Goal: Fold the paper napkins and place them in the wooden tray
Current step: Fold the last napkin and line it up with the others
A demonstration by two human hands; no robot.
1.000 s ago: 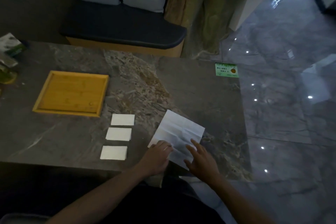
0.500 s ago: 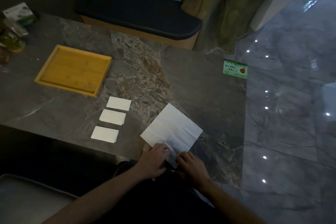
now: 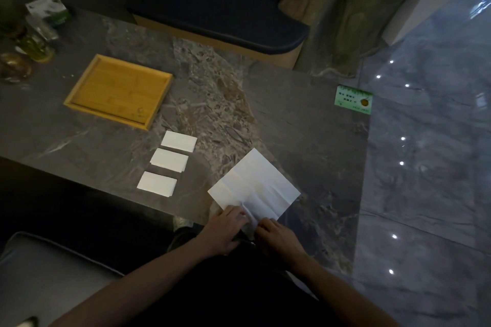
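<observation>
Both forearms (image 3: 148,281) are bare from the bottom edge of the view up to the wrists, with no sleeve, watch or band showing. The left hand (image 3: 221,231) and right hand (image 3: 279,240) wear no gloves or rings. The lap (image 3: 225,292) is covered in plain dark, almost black clothing.

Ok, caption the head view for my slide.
Both hands pinch an unfolded white paper napkin at the grey marble table's near edge.
</observation>
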